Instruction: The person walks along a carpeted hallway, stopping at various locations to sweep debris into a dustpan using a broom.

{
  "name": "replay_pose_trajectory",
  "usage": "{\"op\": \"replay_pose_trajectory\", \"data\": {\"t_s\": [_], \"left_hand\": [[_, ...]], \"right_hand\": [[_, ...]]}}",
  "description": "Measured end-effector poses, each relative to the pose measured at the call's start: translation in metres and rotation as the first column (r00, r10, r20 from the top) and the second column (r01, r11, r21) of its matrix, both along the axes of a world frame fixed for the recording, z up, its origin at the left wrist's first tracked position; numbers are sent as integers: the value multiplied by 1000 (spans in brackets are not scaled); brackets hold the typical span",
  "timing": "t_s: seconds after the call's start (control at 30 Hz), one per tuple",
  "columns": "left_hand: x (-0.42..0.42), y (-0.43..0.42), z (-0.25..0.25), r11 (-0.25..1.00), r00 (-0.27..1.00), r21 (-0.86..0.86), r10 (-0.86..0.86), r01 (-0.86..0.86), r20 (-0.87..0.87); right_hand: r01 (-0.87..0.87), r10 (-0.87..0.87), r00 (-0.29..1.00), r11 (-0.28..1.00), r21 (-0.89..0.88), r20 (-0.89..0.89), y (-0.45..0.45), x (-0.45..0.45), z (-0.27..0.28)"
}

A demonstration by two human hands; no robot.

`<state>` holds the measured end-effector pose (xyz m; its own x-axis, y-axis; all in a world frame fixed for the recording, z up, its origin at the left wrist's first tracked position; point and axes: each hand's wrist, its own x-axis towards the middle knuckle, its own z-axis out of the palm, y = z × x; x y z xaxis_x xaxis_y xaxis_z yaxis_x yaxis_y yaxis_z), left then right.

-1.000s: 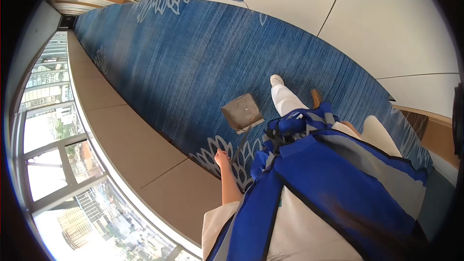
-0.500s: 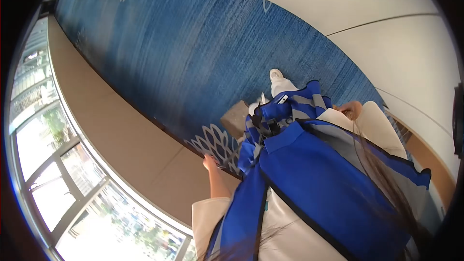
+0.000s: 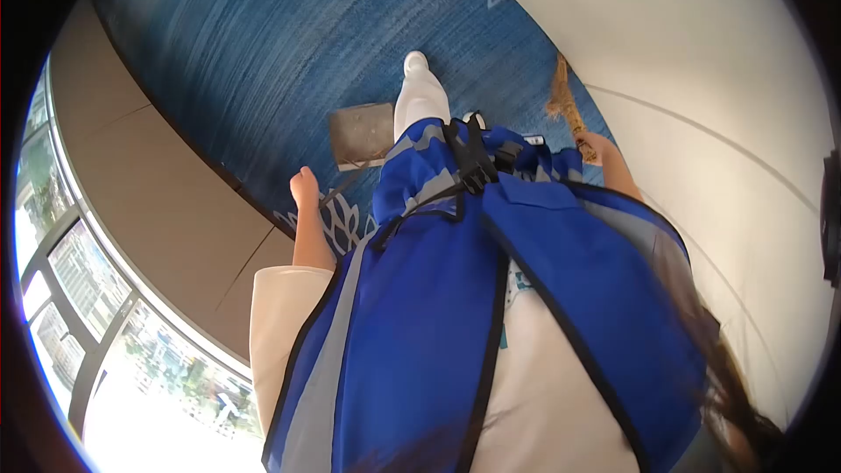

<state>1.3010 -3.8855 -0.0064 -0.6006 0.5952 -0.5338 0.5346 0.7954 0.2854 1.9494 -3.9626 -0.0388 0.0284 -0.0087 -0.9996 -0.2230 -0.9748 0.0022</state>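
Note:
My left hand (image 3: pixel 304 187) is closed around the thin handle of a dustpan (image 3: pixel 361 131). The pan looks flat, squarish and grey-brown, and hangs low beside my leg, over the blue carpet. Out on the other side, my right hand (image 3: pixel 599 150) grips a small straw hand broom (image 3: pixel 565 103). Its handle looks bound, and the frayed bristles point forward, close to the pale wall. Whether the pan touches the carpet, I cannot tell.
Blue streaked carpet (image 3: pixel 263 44) with pale leaf outlines runs ahead. On the left stands a beige low wall (image 3: pixel 175 201) beneath bright windows (image 3: pixel 96 271). A cream wall (image 3: pixel 692 105) curves along the right. My blue vest (image 3: pixel 420 298) and white-shod foot (image 3: pixel 415 63) show below me.
My right hand has swung forward and outward, bringing the broom into clear view. The dustpan now shows more fully, left of my leg. My view has turned and my steps have shifted.

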Motion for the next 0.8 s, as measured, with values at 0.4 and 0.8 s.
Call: {"op": "replay_pose_trajectory", "data": {"t_s": [0.4,0.8], "left_hand": [[41,260,0,804,803,-25,-592,594,68],[111,409,-39,339,372,-219,-918,915,136]], "right_hand": [[347,-343,933,937,-29,108,188,-114,-30],[319,-312,944,946,-63,109,270,-135,-58]]}}
